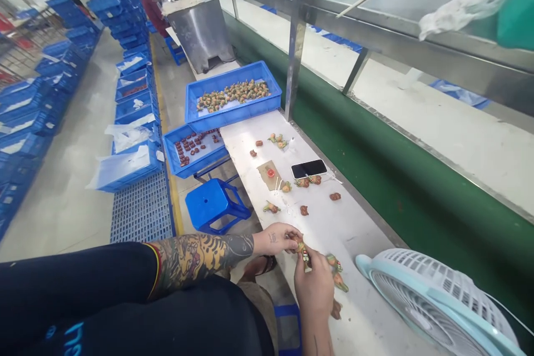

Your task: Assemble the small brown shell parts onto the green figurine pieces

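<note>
My left hand [276, 238] and my right hand [314, 285] meet over the near end of a white worktable [334, 222]. Both pinch one small painted figurine [302, 252], green, orange and brown, held between their fingertips. Just right of my right hand lie two more such figurines [337, 272] on the table. A brown piece [336, 308] lies beside my right wrist.
Loose brown and painted pieces [304, 210], a black phone [308, 168] and a cardboard scrap [269, 173] lie further along the table. Two blue trays [233, 114] [196, 162] hold more pieces. A blue stool [214, 203] stands left, a fan [434, 300] right. A person works far off.
</note>
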{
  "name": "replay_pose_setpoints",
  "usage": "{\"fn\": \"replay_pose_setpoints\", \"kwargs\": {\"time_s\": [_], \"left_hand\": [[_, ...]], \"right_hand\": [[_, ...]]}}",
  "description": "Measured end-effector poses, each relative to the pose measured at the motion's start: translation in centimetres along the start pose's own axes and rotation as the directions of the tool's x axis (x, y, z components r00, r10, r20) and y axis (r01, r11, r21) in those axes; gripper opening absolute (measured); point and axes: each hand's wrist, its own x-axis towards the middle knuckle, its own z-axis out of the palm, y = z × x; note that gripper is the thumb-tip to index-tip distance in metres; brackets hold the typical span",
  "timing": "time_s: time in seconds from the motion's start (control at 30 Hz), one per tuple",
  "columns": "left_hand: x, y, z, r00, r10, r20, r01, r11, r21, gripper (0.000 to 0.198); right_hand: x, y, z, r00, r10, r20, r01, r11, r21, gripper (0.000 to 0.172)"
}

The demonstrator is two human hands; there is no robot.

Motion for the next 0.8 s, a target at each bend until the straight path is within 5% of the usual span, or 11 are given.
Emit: {"fn": "replay_pose_setpoints", "kwargs": {"time_s": [0.17,0.37,0.57,0.7,0.8], "left_hand": [[0.5,-0.8,0.7,0.998,-0.007,-0.065,0.004,0.999,-0.049,0.048],[1.1,0.2,-0.6,0.989,-0.122,0.079,0.132,0.983,-0.129,0.065],[1.7,1.7,-2.1,0.975,-0.205,0.087,0.215,0.969,-0.121,0.044],[3.9,0.4,-0.7,0.959,-0.28,-0.045,0.278,0.959,-0.049,0.023],[5.6,-0.6,1.0,0.953,-0.262,-0.15,0.26,0.965,-0.031,0.026]], "right_hand": [[0.5,0.0,0.3,0.998,0.058,0.006,-0.058,0.998,0.028,0.039],[1.2,1.8,-1.1,0.991,0.096,0.098,-0.114,0.973,0.201,0.04],[-0.2,4.7,-1.7,0.95,0.291,0.116,-0.313,0.905,0.287,0.059],[2.5,5.3,0.2,0.896,0.442,0.039,-0.443,0.884,0.151,0.041],[4.5,5.0,1.8,0.884,0.468,-0.004,-0.466,0.881,0.08,0.027]]}}
